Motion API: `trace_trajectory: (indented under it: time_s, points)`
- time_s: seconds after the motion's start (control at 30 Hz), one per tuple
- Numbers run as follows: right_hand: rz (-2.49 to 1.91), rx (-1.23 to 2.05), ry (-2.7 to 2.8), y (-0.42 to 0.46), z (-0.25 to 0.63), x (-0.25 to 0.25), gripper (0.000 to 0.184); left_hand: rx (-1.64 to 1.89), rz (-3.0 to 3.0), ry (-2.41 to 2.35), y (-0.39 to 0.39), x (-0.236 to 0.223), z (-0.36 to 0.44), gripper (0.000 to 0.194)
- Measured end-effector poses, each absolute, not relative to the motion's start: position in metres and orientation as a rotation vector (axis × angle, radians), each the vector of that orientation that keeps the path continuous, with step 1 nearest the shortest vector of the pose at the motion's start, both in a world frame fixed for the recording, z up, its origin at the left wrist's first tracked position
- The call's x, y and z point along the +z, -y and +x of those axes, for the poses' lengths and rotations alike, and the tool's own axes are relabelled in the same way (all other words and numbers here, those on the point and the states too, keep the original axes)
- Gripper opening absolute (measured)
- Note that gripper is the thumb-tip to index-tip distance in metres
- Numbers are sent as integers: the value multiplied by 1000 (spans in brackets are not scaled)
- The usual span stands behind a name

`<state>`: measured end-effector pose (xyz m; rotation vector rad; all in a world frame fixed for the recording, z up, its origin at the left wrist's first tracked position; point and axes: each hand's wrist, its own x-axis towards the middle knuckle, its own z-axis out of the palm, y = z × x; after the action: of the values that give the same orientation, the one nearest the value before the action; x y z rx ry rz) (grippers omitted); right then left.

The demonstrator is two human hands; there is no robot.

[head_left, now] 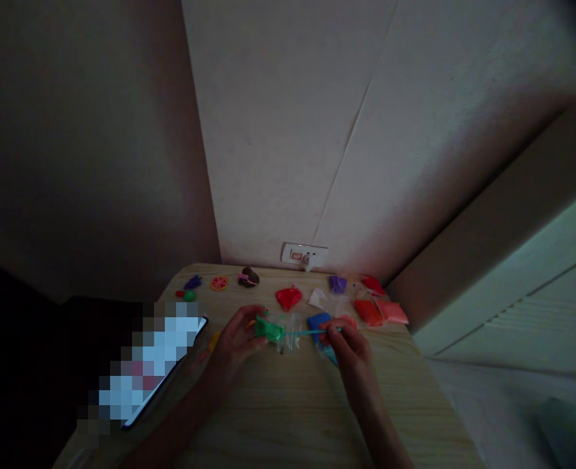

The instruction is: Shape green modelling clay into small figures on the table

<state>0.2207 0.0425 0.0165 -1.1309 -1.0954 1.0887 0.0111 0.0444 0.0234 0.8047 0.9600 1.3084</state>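
Note:
My left hand is closed on a small packet of green modelling clay above the wooden table. In my right hand is a thin teal stick, pinched between the fingers. It points left, and its far end meets the green packet's clear plastic; whether it is inside the packet I cannot tell. A blue clay packet lies just behind the stick, partly hidden by my right hand. Yellow clay shows beside my left hand. Farther back sits a red clay packet.
Small clay pieces, including an orange slice shape, a purple grape shape and a brown lump, lie at the back left. Orange and purple packets lie right. A lit tablet rests left. Behind is a wall socket.

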Motion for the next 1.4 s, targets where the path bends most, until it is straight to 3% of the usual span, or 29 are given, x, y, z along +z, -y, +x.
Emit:
trace_trajectory:
  time_s: [1.4]
  points:
    - [-1222, 770, 1243, -38, 223, 27, 19, 1310, 972, -1092, -47, 27, 6, 36]
